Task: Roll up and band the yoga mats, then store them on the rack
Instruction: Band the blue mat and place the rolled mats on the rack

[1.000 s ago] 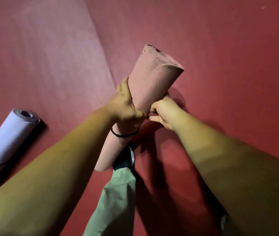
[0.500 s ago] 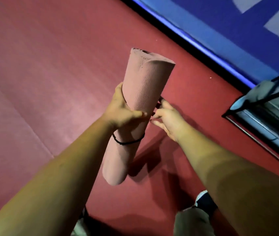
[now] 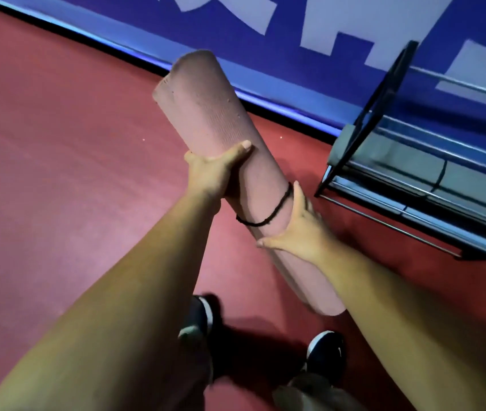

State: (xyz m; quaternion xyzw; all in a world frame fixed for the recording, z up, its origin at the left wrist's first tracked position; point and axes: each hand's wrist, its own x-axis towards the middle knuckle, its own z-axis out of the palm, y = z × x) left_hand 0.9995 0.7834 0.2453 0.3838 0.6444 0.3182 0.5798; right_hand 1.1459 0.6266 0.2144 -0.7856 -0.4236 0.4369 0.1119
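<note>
1. The rolled pink yoga mat (image 3: 206, 114) is held in the air between both hands. It is tilted, with its upper end away from the person and to the left and its lower end near the person and to the right.
2. The upper middle of the roll is gripped by the left hand (image 3: 212, 173). The thumb is laid across the near face of the roll, and the other fingers are hidden behind it.
3. A black band (image 3: 271, 213) is seen wrapped round the roll, between the two hands and just above the right hand (image 3: 301, 232).
4. The roll is clasped from its right side by the right hand. The thumb is stretched leftward across the near face, and the fingers are laid up along the far edge, touching the band.
5. Both forearms are extended forward and converge on the mat, the left wrist kept straight and the right wrist bent inward.
6. The mat is held above the red floor (image 3: 58, 173), well apart from the rack (image 3: 384, 93) at the right, which is stood against the blue wall (image 3: 295, 69).
7. A grey rolled mat (image 3: 413, 161) is seen lying in the rack.
8. Dark shoes (image 3: 327, 351) are seen below the roll.
</note>
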